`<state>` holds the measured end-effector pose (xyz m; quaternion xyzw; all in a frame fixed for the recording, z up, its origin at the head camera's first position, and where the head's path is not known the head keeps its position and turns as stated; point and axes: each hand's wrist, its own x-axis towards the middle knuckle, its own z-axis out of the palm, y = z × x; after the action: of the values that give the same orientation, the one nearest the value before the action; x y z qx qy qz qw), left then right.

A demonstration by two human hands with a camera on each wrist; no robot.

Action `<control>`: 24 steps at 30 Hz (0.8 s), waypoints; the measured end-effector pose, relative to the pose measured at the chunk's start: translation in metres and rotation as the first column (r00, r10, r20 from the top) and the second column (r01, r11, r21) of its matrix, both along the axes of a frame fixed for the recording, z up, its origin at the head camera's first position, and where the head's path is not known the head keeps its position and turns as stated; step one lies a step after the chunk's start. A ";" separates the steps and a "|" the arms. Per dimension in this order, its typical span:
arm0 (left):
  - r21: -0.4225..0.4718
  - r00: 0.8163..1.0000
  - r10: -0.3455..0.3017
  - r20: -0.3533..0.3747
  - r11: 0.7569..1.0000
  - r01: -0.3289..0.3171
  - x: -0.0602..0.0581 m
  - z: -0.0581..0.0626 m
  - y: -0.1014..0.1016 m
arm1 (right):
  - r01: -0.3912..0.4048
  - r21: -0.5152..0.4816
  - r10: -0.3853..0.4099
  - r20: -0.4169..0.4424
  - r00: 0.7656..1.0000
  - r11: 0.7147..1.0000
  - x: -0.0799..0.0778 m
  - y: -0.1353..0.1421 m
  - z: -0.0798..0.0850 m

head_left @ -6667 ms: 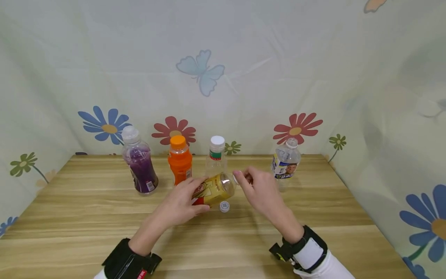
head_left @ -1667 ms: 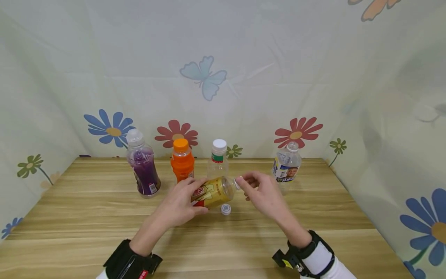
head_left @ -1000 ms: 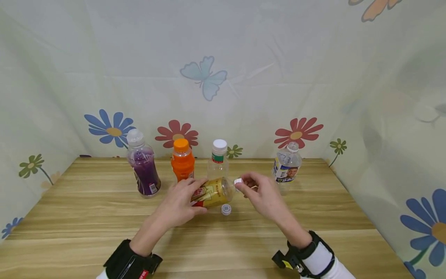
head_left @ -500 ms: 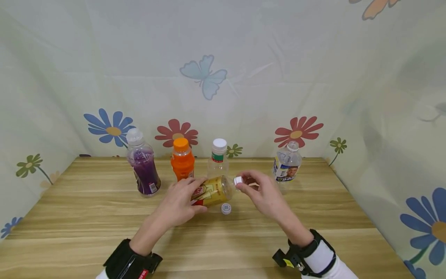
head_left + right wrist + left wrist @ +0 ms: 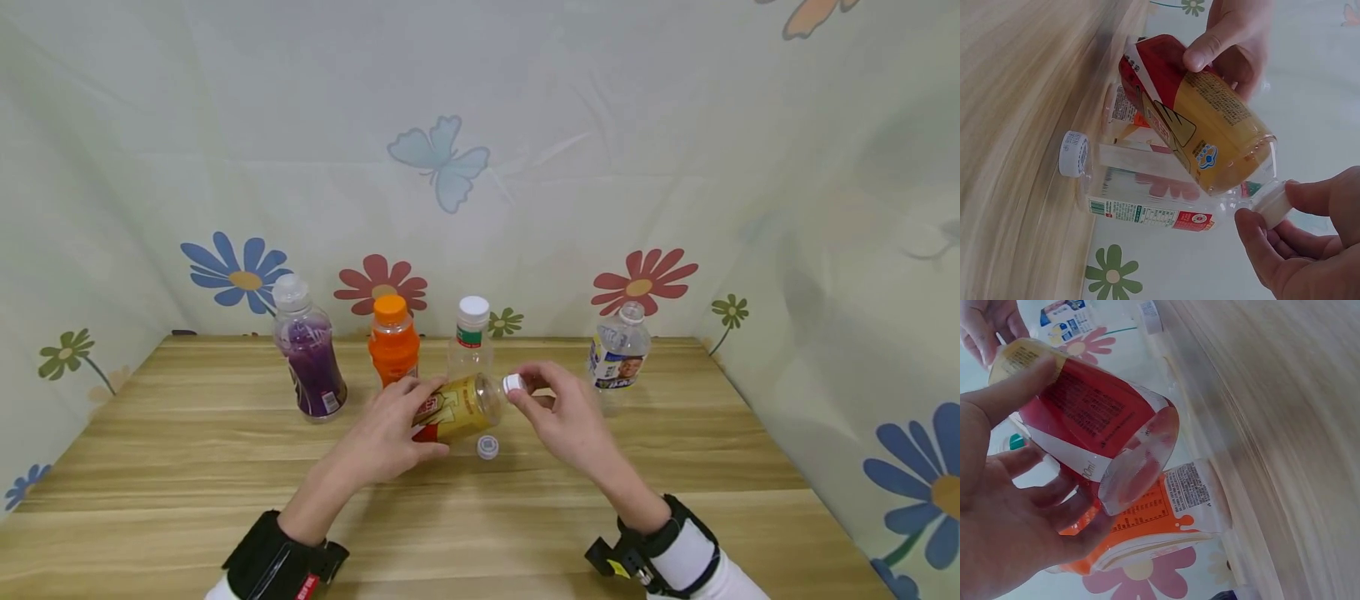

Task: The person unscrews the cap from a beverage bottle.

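Observation:
My left hand [image 5: 386, 435] grips a clear plastic bottle [image 5: 461, 410] with a yellow and red label, tilted so its neck points right. The left wrist view shows thumb and fingers around the bottle's body [image 5: 1091, 412], its base raised off the table. At the bottle's mouth, my right hand [image 5: 566, 412] pinches a white cap [image 5: 513, 383] between thumb and fingers. In the right wrist view this cap [image 5: 1272, 205] sits at the neck; whether it is threaded on cannot be told. A second white cap [image 5: 487, 447] lies on the table below the bottle.
Along the back stand a purple drink bottle [image 5: 311, 362], an orange bottle [image 5: 393, 346] and a clear white-capped bottle [image 5: 471, 354], partly behind the held one. A capless bottle [image 5: 618, 358] with a blue and yellow label stands right. A floral cloth [image 5: 540, 208] hangs behind the wooden table [image 5: 465, 533].
My right fingers have shifted around the white cap, which shows more now than several seconds ago. The held bottle stays nearly in place, and the loose cap has not moved.

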<state>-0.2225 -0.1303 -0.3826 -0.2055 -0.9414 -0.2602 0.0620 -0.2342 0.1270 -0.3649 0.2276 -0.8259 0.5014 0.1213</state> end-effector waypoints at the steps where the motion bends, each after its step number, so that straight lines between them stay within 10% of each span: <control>1: -0.003 1.000 0.002 -0.005 1.000 -0.002 0.000 0.000 0.000 | 0.004 -0.004 -0.004 0.000 1.000 1.000 0.001 0.000 0.000; 24: 0.008 0.997 0.016 -0.071 1.000 -0.015 0.000 -0.001 0.002 | 0.079 0.143 -0.087 0.055 0.995 0.987 0.000 0.001 0.001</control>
<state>-0.2228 -0.1286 -0.3839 -0.2072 -0.9391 -0.2558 0.0984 -0.2344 0.1280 -0.3637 0.1857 -0.8712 0.4432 0.1005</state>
